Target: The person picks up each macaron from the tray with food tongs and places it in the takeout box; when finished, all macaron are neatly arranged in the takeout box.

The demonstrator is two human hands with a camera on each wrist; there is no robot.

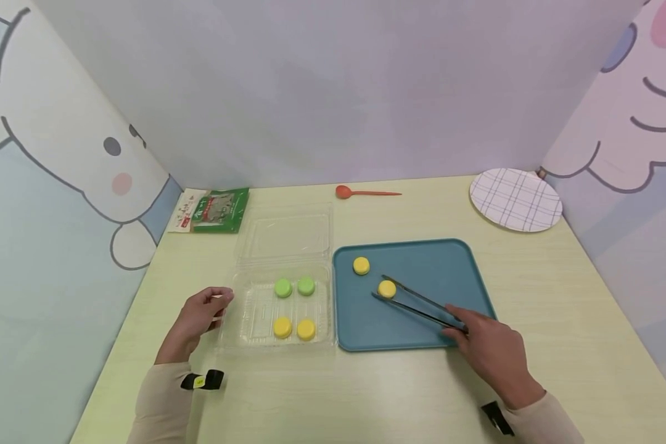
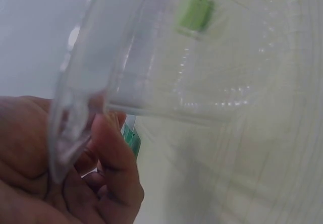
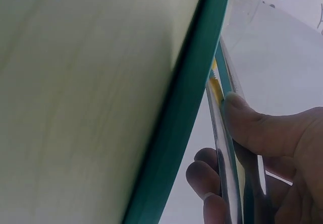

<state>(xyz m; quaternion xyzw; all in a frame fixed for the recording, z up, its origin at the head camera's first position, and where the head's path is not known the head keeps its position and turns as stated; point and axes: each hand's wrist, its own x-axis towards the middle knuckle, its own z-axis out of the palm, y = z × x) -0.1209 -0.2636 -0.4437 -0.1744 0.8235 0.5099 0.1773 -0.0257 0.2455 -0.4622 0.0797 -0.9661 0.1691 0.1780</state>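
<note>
"What are the long, slim, dark tongs [image 1: 422,313] made of?"
"Smooth metal, by the look, with glossy highlights along the arms."
"And the clear, rectangular, lidded box [image 1: 262,313]?"
"Thin transparent plastic, glossy, with moulded ridges in its base."
"The blue-green rectangular tray [image 1: 422,259]?"
"It looks like smooth plastic, nearly matt."
"The pale yellowish surface [image 1: 566,302]?"
"Wood-grained, smooth, faintly shiny."

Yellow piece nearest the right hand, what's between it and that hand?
The tongs: in the head view, their two arms run from the right hand over the blue tray to either side of that yellow piece.
</note>
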